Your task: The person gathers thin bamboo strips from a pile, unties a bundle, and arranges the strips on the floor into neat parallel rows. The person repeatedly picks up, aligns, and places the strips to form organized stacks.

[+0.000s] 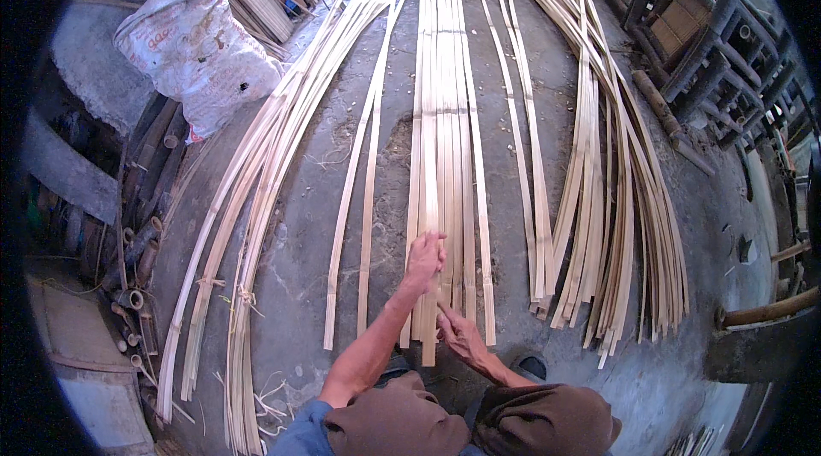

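My left hand [424,262] is closed around a long pale bamboo strip [431,191], whose near end comes down past it toward my knees. Below and to the right, my right hand [462,338] is also closed, close beside that near end. Something short and dark pokes out from its fingers, too small to name. Under and around both hands lies a middle row of bamboo strips [445,71], side by side and pointing away from me.
A tied bundle of strips [282,123] fans out at left, a larger bundle [629,200] at right. Thin pairs of strips [366,174] lie between. A white sack [201,46] stands far left, bamboo poles [137,302] below it. Dark wooden frames [718,46] stand far right.
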Tool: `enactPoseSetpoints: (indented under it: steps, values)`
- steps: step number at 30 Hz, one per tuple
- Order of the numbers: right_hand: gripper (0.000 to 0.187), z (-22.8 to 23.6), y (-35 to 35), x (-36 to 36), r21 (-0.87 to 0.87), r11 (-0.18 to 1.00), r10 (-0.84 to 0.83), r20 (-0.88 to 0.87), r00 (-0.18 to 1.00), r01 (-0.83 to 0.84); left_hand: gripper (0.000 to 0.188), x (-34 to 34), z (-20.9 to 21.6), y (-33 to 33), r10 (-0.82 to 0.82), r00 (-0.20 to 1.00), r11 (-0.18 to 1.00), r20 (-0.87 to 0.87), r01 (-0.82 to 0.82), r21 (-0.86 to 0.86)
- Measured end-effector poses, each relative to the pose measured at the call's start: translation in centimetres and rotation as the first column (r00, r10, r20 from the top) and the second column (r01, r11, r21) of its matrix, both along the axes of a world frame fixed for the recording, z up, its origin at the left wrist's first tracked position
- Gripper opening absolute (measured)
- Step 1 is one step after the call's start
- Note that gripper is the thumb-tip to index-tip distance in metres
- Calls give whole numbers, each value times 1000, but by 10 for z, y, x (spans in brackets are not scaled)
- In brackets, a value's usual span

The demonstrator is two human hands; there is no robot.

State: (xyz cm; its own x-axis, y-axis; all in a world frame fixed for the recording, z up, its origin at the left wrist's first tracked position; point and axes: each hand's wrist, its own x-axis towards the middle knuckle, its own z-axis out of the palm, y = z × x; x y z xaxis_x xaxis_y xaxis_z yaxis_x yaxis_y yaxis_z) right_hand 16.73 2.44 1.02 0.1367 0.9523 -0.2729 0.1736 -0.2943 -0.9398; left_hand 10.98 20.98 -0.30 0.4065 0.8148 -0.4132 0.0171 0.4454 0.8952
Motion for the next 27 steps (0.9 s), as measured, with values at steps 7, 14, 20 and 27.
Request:
enactPoseSetpoints:
  steps: [7, 14, 20, 27]
  values:
    - [48, -30, -11, -4, -44, 995, 91, -32, 995, -92, 26, -3, -17, -11, 53, 997, 998, -58, -54, -13]
    - [64, -24, -10, -7, 69, 989, 123, 143, 982, -133, 25, 3, 0, -16, 79, 996, 986, -43, -72, 147]
    - [64, -28, -9, -4, 58, 994, 89, 56, 995, -92, 26, 11, 9, -12, 59, 998, 986, -3, -57, 157]
    - [65, -40, -12, -9, 27, 996, 86, 62, 994, -88, 24, 3, -29, -13, 47, 998, 994, -39, -42, 103]
